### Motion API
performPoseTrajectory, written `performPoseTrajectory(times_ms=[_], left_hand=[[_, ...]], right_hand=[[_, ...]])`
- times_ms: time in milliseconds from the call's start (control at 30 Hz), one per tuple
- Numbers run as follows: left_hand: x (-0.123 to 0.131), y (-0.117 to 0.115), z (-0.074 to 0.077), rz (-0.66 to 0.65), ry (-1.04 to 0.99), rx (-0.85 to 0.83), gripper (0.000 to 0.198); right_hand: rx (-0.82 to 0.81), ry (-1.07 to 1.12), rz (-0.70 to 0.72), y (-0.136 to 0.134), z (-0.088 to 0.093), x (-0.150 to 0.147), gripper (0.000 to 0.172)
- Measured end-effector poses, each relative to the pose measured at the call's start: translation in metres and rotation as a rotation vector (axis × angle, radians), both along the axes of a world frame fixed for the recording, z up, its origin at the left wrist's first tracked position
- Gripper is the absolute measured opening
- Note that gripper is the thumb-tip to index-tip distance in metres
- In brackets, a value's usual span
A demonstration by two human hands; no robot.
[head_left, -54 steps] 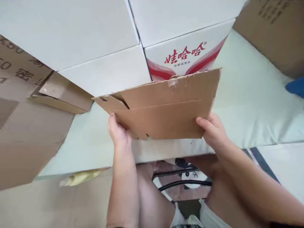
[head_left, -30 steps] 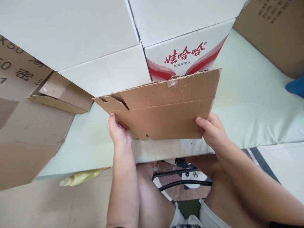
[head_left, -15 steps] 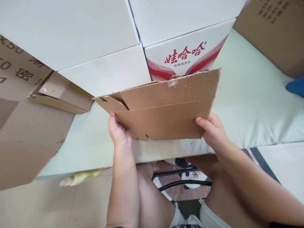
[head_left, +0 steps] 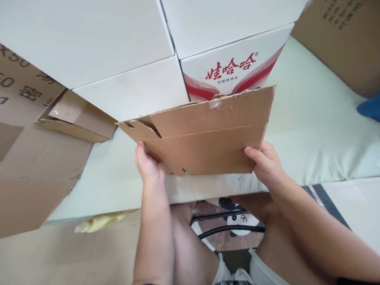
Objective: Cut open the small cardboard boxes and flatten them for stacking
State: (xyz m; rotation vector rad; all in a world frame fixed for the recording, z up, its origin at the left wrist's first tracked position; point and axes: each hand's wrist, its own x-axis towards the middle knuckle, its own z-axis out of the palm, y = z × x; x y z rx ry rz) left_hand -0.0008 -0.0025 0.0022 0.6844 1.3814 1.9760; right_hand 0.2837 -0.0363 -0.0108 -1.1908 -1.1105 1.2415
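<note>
A flat brown cardboard piece (head_left: pixel 204 134) with a fold line, a torn top edge and a bit of tape is held up over the pale green padded surface (head_left: pixel 311 130). My left hand (head_left: pixel 147 164) grips its lower left corner, thumb on the front face. Its lower right corner sits in my right hand (head_left: pixel 265 162), also with the thumb in front. The other fingers of both hands are hidden behind the cardboard.
Two large white cartons stand close behind the piece, a plain one (head_left: pixel 89 51) and one with red lettering (head_left: pixel 234 59). Brown cartons lie at the left (head_left: pixel 32 158) and far right (head_left: pixel 344 35). A panda-print stool (head_left: pixel 234 225) shows between my knees.
</note>
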Motion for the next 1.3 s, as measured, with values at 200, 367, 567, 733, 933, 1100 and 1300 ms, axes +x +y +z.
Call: performPoseTrajectory(times_ms=[200, 367, 567, 733, 933, 1100, 1300], left_hand=[[-0.001, 0.001, -0.001, 0.042, -0.026, 0.029, 0.04], [-0.002, 0.0, 0.002, 0.116, 0.026, 0.131, 0.04], [-0.005, -0.001, 0.003, 0.14, -0.018, 0.119, 0.046], [-0.016, -0.002, -0.001, 0.038, -0.07, 0.092, 0.047], [-0.026, 0.0, -0.008, -0.071, -0.199, 0.043, 0.052], [-0.029, 0.003, -0.013, -0.02, -0.09, 0.041, 0.057], [-0.033, 0.007, -0.027, -0.002, -0.074, 0.009, 0.058]], right_hand=[[-0.001, -0.002, 0.018, 0.0, -0.002, 0.001, 0.036], [0.038, -0.015, 0.055, 0.002, -0.001, 0.001, 0.035], [0.075, -0.04, 0.039, 0.005, 0.002, -0.002, 0.022], [0.068, -0.087, 0.006, 0.007, 0.003, -0.005, 0.02], [0.052, -0.164, 0.104, 0.005, 0.008, -0.007, 0.02], [0.042, 0.086, 0.212, 0.006, -0.007, -0.002, 0.028], [-0.002, 0.088, 0.126, 0.01, -0.018, -0.001, 0.042]])
